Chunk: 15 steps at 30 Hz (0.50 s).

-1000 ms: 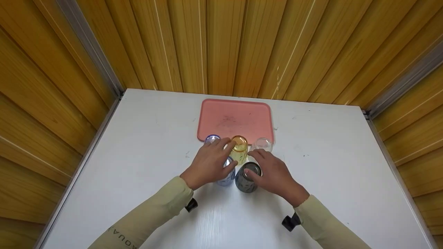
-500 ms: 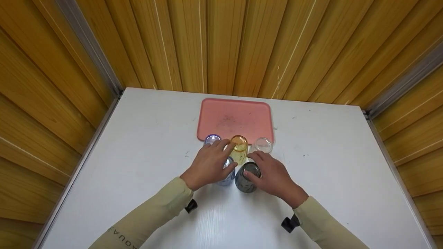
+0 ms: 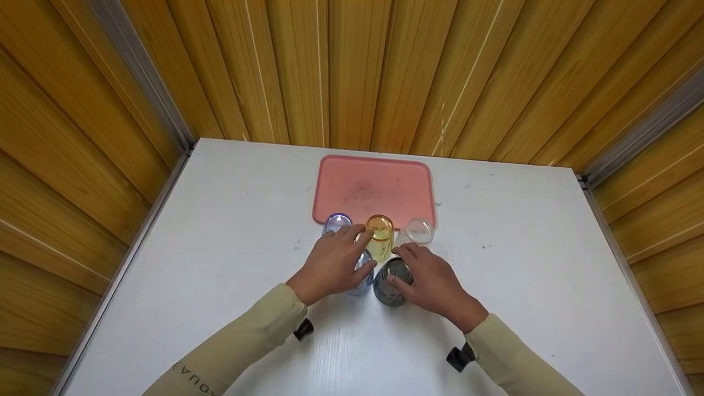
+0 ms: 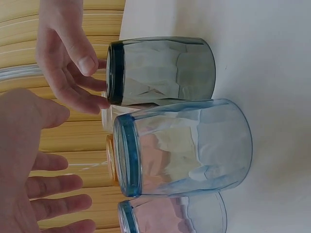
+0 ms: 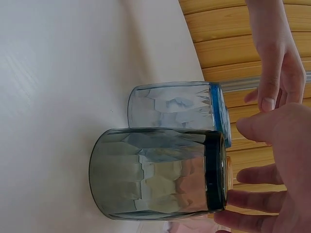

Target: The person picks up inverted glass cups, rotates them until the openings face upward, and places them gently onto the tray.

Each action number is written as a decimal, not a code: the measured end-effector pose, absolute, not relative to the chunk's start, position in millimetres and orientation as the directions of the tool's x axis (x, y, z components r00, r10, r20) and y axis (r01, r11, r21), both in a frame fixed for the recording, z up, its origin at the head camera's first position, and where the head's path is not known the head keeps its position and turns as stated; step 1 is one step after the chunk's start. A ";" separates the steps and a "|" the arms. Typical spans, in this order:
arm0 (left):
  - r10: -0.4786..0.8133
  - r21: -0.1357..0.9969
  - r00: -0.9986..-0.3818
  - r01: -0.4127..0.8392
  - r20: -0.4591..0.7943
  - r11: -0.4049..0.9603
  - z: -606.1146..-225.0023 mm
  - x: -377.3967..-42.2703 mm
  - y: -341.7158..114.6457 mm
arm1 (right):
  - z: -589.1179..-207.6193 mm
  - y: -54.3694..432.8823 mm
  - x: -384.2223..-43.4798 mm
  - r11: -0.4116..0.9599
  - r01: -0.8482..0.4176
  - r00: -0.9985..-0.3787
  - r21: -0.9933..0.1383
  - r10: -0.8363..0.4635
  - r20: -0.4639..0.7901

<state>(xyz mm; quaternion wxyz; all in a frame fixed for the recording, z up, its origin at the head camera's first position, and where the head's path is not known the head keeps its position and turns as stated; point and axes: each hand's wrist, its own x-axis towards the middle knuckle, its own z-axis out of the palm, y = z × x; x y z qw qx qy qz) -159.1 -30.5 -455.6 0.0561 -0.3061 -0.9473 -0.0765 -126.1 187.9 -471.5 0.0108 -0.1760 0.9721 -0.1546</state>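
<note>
Wooden walls [image 3: 352, 71] close in round a white desk [image 3: 247, 220], and near its middle our work centers on two glasses, a blue glass [image 4: 189, 150] and a gray glass [image 4: 165, 73], side by side nearest us. Both seem to stand mouth down, since the thick end is on top. Our left hand [image 3: 335, 264] hangs over the blue glass, thumb and fingers loosely spread and gripping nothing. Our right hand [image 3: 432, 278] reaches over the gray glass, fingers likewise spread, with no grip; we cannot tell whether a fingertip brushes its top edge. To handle this pair well, we would judge it best to bring thumb and fingers evenly round the sides rather than press on the top, keep each glass upright, and mind the thin gap between them so they don't knock. Smooth glass may slip, so a firm, gentle hold suits. Just behind stand a purple-blue glass [image 3: 337, 221], an amber glass [image 3: 382, 247] and a clear glass [image 3: 419, 231], close enough for a careless fingertip to catch. Beyond them, a pink tray [image 3: 374, 181] lies flat.
</note>
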 end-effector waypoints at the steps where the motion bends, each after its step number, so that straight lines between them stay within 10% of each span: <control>1: 0.570 0.114 -0.807 0.588 0.154 0.801 -455.9 -158.9 -30.6 | -472.2 187.9 -126.2 0.891 -0.339 -0.937 -0.303 -0.347 0.030; 15: 0.555 0.154 -0.824 0.567 0.119 0.809 -459.3 -158.3 -29.4 | -479.5 187.0 -125.0 0.898 -0.320 -0.942 -0.302 -0.336 -0.001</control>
